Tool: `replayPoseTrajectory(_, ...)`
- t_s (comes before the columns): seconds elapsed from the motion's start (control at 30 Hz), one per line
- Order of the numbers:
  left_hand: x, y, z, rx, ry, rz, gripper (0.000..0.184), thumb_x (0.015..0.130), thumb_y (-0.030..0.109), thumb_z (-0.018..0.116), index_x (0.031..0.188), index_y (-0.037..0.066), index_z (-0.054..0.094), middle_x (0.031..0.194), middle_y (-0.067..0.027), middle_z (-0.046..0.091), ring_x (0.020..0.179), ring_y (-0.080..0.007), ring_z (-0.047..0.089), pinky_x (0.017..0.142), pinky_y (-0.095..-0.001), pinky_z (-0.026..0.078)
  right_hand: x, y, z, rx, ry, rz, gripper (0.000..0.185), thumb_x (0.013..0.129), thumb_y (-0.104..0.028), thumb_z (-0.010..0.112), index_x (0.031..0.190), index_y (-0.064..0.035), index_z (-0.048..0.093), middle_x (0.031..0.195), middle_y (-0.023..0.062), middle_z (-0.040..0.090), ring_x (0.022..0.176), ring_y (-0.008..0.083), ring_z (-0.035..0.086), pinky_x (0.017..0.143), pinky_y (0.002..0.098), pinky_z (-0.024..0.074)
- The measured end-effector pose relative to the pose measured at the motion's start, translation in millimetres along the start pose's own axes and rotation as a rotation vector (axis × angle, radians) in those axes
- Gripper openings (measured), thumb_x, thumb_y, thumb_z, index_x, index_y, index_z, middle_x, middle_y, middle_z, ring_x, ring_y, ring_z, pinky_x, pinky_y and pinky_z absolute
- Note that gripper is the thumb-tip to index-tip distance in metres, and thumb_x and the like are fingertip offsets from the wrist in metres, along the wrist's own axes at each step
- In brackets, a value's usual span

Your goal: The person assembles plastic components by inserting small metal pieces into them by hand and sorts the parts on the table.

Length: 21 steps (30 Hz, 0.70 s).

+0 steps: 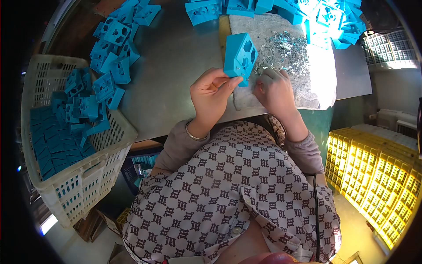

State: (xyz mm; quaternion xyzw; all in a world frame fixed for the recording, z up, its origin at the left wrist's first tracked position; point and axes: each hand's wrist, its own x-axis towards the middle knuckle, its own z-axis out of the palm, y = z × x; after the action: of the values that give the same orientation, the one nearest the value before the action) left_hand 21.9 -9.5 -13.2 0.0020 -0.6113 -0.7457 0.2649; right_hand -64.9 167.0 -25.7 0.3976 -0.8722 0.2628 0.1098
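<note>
My left hand (210, 96) pinches a blue plastic housing (235, 53) by its lower end, thumb in front and fingers behind. The housing stands tilted above the table, its face with cut-out openings turned right. Small metal bits show near its lower end. Just right of it, my right hand (277, 91) is closed with fingers curled together; whatever is between the fingertips is hidden. Beyond that hand, many small metal pieces (288, 55) lie scattered on a grey cloth (246, 94).
More blue housings lie heaped at the table's (171, 57) left side and along its far edge. At left stands a white crate (116, 134) holding rows of blue housings. Yellow crates (373, 171) are stacked at right. Strong light falls on the cloth's right side.
</note>
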Motion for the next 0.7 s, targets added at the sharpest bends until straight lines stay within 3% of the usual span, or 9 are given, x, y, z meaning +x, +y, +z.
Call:
replayPoseTrajectory(0.17,-1.2,1.8,2.0,-0.015,-0.017,-0.045,0.019,0.091,-0.007,0.074,0.109,-0.007,0.07,0.097,-0.0082,0.075,0.086,-0.009,0.067,0.075,-0.0234,0.054,8.0,-22.9,-25.9,0.522,0.12,0.172,0.01,0.074,-0.002,0.078,0.079,-0.0024,0.069,0.082,0.0077,0.065,0.073,0.0225,0.067,0.067,0.0325,0.0528)
replayPoseTrajectory(0.27,-1.2,3.8,2.8,0.037,-0.072,-0.027,0.018,0.09,-0.007,0.074,0.107,-0.006,0.071,0.097,-0.0074,0.074,0.087,-0.0091,0.067,0.073,-0.0231,0.054,9.3,-21.8,-27.5,0.559,0.186,0.095,0.013,0.075,-0.003,0.081,0.085,-0.0023,0.072,0.085,0.0078,0.068,0.073,0.0206,0.068,0.063,0.0286,0.0537)
replayPoseTrajectory(0.47,-1.4,3.8,4.3,0.067,-0.109,0.008,0.017,0.087,-0.005,0.077,0.104,-0.004,0.074,0.094,-0.0071,0.071,0.084,-0.0108,0.068,0.071,-0.0239,0.054,9.2,-22.6,-29.2,0.552,0.203,0.059,0.013,0.075,-0.002,0.08,0.085,-0.0027,0.072,0.085,0.0075,0.066,0.074,0.0238,0.065,0.066,0.033,0.0508)
replayPoseTrajectory(0.7,2.2,2.9,2.1,0.231,-0.15,0.125,0.016,0.083,-0.005,0.081,0.098,-0.004,0.074,0.086,-0.0075,0.07,0.073,-0.0103,0.063,0.061,-0.0243,0.048,14.7,-15.9,-36.9,0.288,0.227,-0.229,0.013,0.079,-0.006,0.079,0.087,-0.0051,0.069,0.088,0.0071,0.063,0.077,0.027,0.06,0.072,0.0379,0.0448)
